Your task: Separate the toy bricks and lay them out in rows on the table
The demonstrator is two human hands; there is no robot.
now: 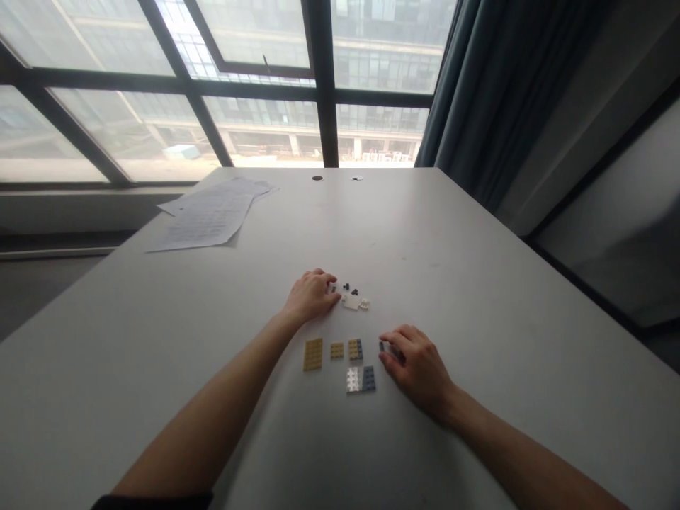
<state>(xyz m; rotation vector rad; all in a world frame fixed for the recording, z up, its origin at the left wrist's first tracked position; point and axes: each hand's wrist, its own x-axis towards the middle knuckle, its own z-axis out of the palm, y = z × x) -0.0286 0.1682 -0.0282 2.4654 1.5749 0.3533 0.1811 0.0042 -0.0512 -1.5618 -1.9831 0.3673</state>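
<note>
My left hand (312, 295) rests on the table with thumb and index finger apart, curved around a small grey piece (333, 289). Just right of its fingertips lie small black pieces (355, 292) and white pieces (351, 302). My right hand (419, 363) is lower on the right, its thumb and fingers parted around small grey pieces (382, 346) that are partly hidden. Between the forearms are a tan building-brick plate (313, 354), a smaller tan plate (336, 350), a tan-and-grey pair (355, 349), and a light grey plate (353, 380) against a dark grey plate (369, 378).
The white table (478, 283) reaches to a large window (265, 127). Printed papers (212, 212) lie at its far left. Two round cable holes (317, 178) sit near the far edge. A dark curtain (494, 92) hangs at the right.
</note>
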